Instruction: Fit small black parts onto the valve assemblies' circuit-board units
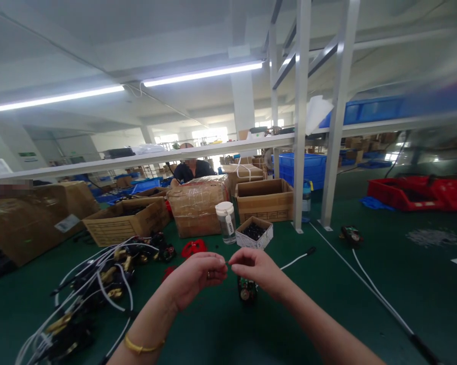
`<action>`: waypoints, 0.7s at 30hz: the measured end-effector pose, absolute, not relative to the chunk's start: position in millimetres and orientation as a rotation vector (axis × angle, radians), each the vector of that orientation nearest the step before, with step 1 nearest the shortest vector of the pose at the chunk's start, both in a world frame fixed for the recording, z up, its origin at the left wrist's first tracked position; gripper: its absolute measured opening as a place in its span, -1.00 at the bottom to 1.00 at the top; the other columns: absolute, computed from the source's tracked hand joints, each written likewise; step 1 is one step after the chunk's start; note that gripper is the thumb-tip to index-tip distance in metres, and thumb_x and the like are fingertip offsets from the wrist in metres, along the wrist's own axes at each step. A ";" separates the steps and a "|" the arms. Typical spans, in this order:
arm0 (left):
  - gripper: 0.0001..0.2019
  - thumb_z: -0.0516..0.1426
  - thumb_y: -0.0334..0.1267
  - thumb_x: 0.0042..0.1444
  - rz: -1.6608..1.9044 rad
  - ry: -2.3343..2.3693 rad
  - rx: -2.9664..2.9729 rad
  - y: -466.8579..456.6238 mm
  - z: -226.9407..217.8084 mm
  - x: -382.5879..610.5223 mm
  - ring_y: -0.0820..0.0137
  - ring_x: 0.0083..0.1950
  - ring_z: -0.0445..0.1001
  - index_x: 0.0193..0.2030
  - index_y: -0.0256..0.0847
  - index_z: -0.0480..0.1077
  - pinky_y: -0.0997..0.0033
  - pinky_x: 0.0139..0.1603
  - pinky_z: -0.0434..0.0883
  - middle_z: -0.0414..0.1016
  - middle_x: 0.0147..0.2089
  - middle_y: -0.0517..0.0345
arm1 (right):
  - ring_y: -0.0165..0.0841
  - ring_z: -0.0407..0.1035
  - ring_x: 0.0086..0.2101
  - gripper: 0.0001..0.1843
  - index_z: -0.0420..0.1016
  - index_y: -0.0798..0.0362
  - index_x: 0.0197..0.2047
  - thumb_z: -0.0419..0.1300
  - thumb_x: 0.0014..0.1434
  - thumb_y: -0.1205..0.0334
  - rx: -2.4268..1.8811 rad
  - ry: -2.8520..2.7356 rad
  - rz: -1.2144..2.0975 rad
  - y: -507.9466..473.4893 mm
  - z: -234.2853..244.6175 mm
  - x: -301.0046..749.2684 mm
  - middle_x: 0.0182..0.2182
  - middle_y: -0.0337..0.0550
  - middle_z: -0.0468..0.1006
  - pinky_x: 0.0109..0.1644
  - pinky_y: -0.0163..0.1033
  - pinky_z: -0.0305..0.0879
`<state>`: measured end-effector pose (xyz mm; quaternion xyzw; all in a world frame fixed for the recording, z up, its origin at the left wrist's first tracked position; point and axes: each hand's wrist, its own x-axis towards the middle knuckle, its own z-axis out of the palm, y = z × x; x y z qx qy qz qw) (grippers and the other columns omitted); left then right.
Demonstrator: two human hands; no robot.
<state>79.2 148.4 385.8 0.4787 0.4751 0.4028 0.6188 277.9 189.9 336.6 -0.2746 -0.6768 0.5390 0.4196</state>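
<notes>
Fingertip to fingertip, my left hand (pixel 203 274) and my right hand (pixel 256 268) meet above the green worktable. Both are closed in a pinch, and what lies between the fingers is too small to name. Just under my right hand sits a small black housing (pixel 247 295) with a green circuit board and a round part showing, partly hidden by the fingers. A white cable (pixel 293 261) with a black end emerges beyond that hand. Red pieces (pixel 194 248) lie on the table past my left hand.
Cabled black and brass units (pixel 110 274) are heaped at left. A small box of black parts (pixel 254 231), a clear jar (pixel 226 223) and cardboard boxes (pixel 200 208) stand ahead. Metal posts (pixel 300 152), another cabled unit (pixel 352 235) and red bins (pixel 403 195) are at right. A person sits behind the boxes.
</notes>
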 end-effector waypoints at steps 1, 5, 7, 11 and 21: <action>-0.86 0.29 -0.29 -0.01 0.926 1.076 1.095 148.9 382.9 79.7 0.43 -0.28 0.48 -0.33 -0.30 0.47 0.37 -0.12 0.38 0.53 -0.33 0.14 | -0.42 0.35 -0.35 -0.77 0.57 0.12 -0.25 0.36 0.07 0.15 -0.706 -1.686 1.341 189.1 336.3 278.2 -0.38 -0.21 0.53 -0.24 -0.28 0.24; -0.76 0.24 -0.10 0.15 0.966 0.997 1.010 151.6 363.4 84.4 0.38 -0.20 0.48 -0.32 -0.27 0.47 0.31 -0.03 0.39 0.53 -0.29 0.12 | -0.48 0.29 -0.42 -0.84 0.56 0.15 -0.29 0.32 0.07 0.23 -0.813 -1.683 1.322 182.3 344.6 283.2 -0.47 -0.27 0.48 -0.32 -0.33 0.18; -0.67 0.16 0.01 0.23 1.023 0.899 0.933 152.4 348.4 90.8 0.33 -0.07 0.49 -0.22 -0.26 0.50 0.27 0.07 0.38 0.57 -0.17 0.07 | -0.48 0.32 -0.40 -0.87 0.56 0.15 -0.29 0.29 0.07 0.28 -0.850 -1.728 1.317 176.3 354.7 286.7 -0.45 -0.26 0.51 -0.30 -0.34 0.21; -0.50 0.06 0.07 0.31 1.023 0.545 0.699 147.5 317.5 113.1 0.27 0.11 0.47 0.14 -0.33 0.43 0.22 0.25 0.31 0.57 0.06 -0.05 | -0.42 0.42 -0.37 -0.88 0.56 0.13 -0.29 0.28 0.06 0.29 -0.863 -1.891 1.411 164.1 375.7 292.8 -0.41 -0.22 0.56 -0.29 -0.32 0.32; -0.39 -0.09 0.11 0.36 0.937 0.075 0.329 116.7 267.0 146.4 0.19 0.28 0.44 0.22 -0.39 0.40 0.11 0.41 0.24 0.54 0.22 -0.16 | -0.29 0.43 -0.26 -0.83 0.60 0.06 -0.24 0.25 0.11 0.21 -1.211 -2.239 0.690 170.1 363.4 306.7 -0.26 -0.11 0.57 -0.15 -0.17 0.31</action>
